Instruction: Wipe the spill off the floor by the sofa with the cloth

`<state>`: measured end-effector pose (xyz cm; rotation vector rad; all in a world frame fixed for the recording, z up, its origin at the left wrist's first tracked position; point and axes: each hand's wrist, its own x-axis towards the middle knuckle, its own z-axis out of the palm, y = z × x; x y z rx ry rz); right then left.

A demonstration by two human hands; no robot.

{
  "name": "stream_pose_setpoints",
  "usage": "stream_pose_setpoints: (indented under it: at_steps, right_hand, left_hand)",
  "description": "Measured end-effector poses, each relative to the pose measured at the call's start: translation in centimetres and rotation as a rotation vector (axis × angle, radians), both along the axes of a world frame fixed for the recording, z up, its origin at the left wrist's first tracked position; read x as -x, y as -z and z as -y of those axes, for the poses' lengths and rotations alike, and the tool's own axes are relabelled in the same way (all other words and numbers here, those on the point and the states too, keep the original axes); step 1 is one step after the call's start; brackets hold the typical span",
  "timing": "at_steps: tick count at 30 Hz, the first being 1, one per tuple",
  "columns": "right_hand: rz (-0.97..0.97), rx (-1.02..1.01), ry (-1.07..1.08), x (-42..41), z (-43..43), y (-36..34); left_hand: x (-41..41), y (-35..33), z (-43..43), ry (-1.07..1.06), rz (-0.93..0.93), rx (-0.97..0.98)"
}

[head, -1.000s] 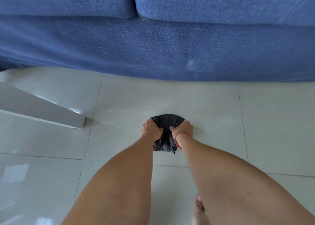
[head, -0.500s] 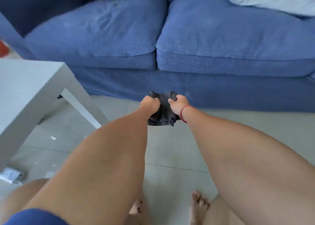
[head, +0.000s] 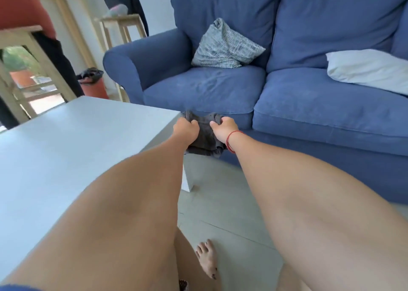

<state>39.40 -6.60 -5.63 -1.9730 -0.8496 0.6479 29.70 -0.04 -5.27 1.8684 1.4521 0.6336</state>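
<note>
A dark grey cloth [head: 206, 136] hangs bunched in the air in front of the blue sofa [head: 309, 105], well above the pale tiled floor [head: 220, 202]. My left hand [head: 186, 129] grips its left side and my right hand [head: 224, 128], with a red band at the wrist, grips its right side. Both fists are closed on the fabric at about the height of the sofa seat's front edge. No spill shows on the visible floor; my arms hide much of it.
A white low table [head: 77, 149] fills the left, its corner right beside my left hand. On the sofa lie a striped cushion [head: 225, 45] and a white pillow [head: 366, 70]. Wooden stools [head: 121, 25] and a red bin [head: 95, 85] stand at the back left. My bare foot [head: 207, 259] is below.
The cloth was pressed on the floor under both hands; both hands have since lifted it up to sofa-seat height, and the view has risen from the floor to the room.
</note>
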Motion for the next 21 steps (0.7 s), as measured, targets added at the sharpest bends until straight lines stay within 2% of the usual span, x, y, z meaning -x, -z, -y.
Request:
stream_pose_setpoints:
  at_steps: [4, 10, 13, 16, 18, 21]
  right_hand:
    - [0.014, -0.073, -0.162, 8.2, -3.4, -3.4]
    - [-0.002, -0.022, -0.424, 21.9, -6.9, -5.6]
    - [-0.045, -0.018, -0.53, 27.0, -7.7, -5.3]
    - [0.009, 0.048, -0.538, 30.1, -7.7, -4.1]
    - [0.101, 0.105, -0.553, 30.5, -7.7, -3.5]
    - [0.143, 0.036, -0.518, 29.3, -8.5, -5.1]
  left_hand:
    - [9.3, -3.2, -2.2, -0.192, -0.001, -0.042]
    - [25.0, -5.2, -2.0, -0.465, 0.055, 0.057]
    - [30.6, -4.6, -1.3, -0.569, 0.004, 0.11]
    - [33.8, -3.5, -0.7, -0.547, -0.108, 0.216]
    - [34.8, -2.7, -0.6, -0.513, -0.286, 0.254]
    - [35.2, -1.9, -1.0, -0.555, -0.556, 0.134]
